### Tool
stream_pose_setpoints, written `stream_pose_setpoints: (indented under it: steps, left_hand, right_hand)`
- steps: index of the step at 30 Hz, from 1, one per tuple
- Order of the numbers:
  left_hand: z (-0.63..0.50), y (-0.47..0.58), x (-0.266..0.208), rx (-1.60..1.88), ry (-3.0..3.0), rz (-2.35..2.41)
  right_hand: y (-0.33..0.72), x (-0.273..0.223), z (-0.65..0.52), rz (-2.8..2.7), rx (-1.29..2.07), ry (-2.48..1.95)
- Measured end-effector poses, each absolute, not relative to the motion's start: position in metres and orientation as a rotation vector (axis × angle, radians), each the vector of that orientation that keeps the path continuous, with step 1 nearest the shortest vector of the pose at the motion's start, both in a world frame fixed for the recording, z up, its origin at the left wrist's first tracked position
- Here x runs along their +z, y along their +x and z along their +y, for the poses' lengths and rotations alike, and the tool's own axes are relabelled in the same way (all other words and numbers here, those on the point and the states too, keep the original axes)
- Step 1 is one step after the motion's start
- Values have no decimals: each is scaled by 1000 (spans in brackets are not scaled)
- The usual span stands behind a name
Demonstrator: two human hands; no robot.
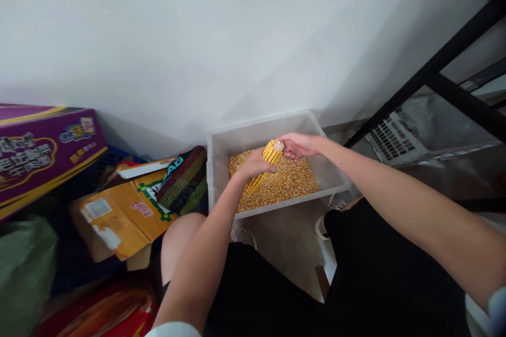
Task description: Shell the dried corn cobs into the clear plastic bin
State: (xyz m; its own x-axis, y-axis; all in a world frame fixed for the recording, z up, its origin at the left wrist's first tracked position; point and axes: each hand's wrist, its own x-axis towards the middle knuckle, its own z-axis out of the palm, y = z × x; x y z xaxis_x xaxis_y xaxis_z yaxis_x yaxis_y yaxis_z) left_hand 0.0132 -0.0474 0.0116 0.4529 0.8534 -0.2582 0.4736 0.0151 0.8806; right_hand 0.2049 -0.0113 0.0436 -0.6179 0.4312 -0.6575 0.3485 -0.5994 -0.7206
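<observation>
Head view has a corn cob [272, 153] slanting above the kernels [294, 184] between the front and back edges of a plastic bin [256, 134], the left hand [254, 164] closed around its middle. At its pale end the right hand [297, 146] is half curled; whether it grips, I cannot tell. Just beside the bin's left edge lie a mesh bag [185, 184] and a yellow carton [132, 213].

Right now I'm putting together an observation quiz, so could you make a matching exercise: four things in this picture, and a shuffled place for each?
1. corn cob
2. loose kernels
3. purple box
4. white basket

A. at the right, by the black frame
B. lying in the bin
C. at the far left
D. gripped by the left hand

Pairs: 1-D, 2-B, 3-C, 4-A
</observation>
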Motion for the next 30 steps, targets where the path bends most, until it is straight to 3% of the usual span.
stream_pose_setpoints:
  steps: [8,14,22,27,30]
  left_hand:
    - [-47,21,3,396,1950,1534]
    - [-49,20,5,345,1959,1578]
    - [-45,8,2,397,1917,1507]
    - [-47,7,6,352,1924,1575]
    - [-46,4,8,328,1922,1560]
  right_hand:
    - [191,29,-11,-1451,1959,-1733]
    - [185,15,-14,-1691,1571,-1643]
    - [179,17,-10,-1569,1776,-1649]
    - [174,20,-15,-1773,1576,-1591]
    - [173,20,-17,-1755,1651,-1514]
